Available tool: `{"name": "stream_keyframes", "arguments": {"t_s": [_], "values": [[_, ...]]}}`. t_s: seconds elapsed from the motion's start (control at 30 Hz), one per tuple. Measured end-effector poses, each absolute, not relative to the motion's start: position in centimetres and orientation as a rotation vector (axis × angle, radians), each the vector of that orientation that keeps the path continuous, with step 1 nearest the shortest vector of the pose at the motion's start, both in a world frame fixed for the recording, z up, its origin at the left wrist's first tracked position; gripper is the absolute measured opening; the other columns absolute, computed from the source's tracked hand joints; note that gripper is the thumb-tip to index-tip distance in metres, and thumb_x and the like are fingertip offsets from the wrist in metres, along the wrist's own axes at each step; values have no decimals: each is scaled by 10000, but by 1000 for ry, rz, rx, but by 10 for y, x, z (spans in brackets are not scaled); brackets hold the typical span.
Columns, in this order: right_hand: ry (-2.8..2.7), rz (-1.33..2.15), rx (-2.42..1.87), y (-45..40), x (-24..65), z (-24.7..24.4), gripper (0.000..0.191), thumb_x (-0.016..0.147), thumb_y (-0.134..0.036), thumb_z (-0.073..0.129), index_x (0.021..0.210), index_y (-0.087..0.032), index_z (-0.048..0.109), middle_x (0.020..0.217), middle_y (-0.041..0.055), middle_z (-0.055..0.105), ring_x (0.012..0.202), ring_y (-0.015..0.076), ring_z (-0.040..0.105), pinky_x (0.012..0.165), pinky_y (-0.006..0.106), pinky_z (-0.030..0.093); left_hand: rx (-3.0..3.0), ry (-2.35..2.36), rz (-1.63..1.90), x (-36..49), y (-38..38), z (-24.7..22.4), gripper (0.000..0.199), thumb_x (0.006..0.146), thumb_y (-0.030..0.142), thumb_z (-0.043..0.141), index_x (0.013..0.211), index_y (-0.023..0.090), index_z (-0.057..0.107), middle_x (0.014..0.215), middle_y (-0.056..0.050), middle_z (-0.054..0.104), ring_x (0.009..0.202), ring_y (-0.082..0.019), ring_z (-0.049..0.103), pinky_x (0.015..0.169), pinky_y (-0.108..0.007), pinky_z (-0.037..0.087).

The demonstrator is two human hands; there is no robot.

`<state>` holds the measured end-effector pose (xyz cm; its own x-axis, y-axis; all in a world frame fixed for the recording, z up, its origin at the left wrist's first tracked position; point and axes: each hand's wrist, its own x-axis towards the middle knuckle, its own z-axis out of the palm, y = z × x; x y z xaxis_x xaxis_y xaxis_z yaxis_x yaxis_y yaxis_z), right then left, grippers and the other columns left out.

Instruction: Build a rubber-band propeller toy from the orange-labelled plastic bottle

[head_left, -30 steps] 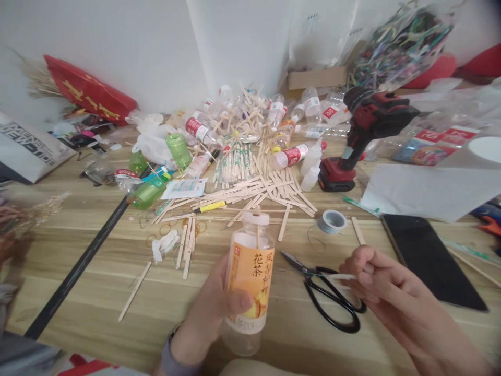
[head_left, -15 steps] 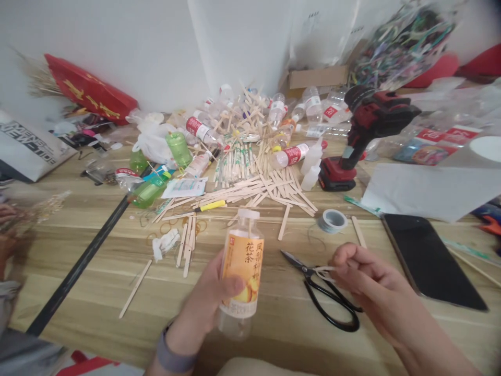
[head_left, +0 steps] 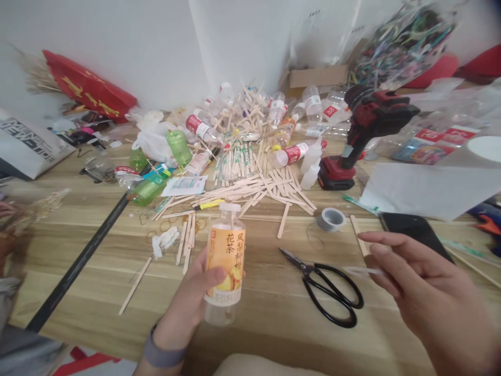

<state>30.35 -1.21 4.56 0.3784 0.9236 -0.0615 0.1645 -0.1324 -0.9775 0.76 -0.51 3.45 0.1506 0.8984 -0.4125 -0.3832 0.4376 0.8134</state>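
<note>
My left hand (head_left: 198,286) is wrapped round a clear plastic bottle (head_left: 225,263) with an orange and yellow label and a white cap, upright above the table's front. Between the fingers of my right hand (head_left: 410,277) is a thin, pale loop (head_left: 362,271), blurred, its material unclear. Black-handled scissors (head_left: 332,292) lie on the table between my hands, blades pointing up and left. Beside my right hand are a flat wooden stick (head_left: 358,235) and a dark phone (head_left: 415,230), which the hand partly covers.
Wooden sticks (head_left: 250,193) and plastic bottles (head_left: 203,130) pile up at the back. A red and black cordless drill (head_left: 364,130) stands at right, near a wire spool (head_left: 331,219). A black bar (head_left: 86,256) crosses the left side, where another person's hand (head_left: 6,209) shows.
My left hand has moved slightly left with the bottle. My right hand has moved right and nearer, taking the pale loop away from above the scissors and now covering part of the phone.
</note>
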Motion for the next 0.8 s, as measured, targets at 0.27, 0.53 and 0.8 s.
{"name": "stream_keyframes", "arguments": {"t_s": [0.27, 0.53, 0.8], "values": [[-822, 881, -1577, -8, 297, 54, 272, 717, -495, 748, 823, -259, 666, 510, -53, 365, 456, 106, 304, 401, 252, 202, 584, 941, 1009, 24, -9, 35, 514, 575, 443, 840, 967, 145, 693, 893, -94, 734, 715, -214, 684, 588, -265, 518], [-1433, 1145, -1359, -8, 233, 42, 269, 854, -429, 579, 971, -200, 655, 531, -73, 341, 465, 112, 331, 432, 240, 256, 667, 867, 841, 51, -8, 30, 670, 572, 355, 870, 1164, 152, 632, 1007, -108, 712, 784, -191, 646, 695, -271, 492], [-1189, 1020, -1589, -6, 278, 28, 354, 780, -512, 657, 941, -197, 654, 499, -93, 277, 445, 98, 265, 432, 235, 216, 601, 1047, 1021, 27, -5, 34, 571, 553, 410, 865, 1018, 147, 663, 819, -77, 729, 663, -190, 652, 615, -274, 507]]}}
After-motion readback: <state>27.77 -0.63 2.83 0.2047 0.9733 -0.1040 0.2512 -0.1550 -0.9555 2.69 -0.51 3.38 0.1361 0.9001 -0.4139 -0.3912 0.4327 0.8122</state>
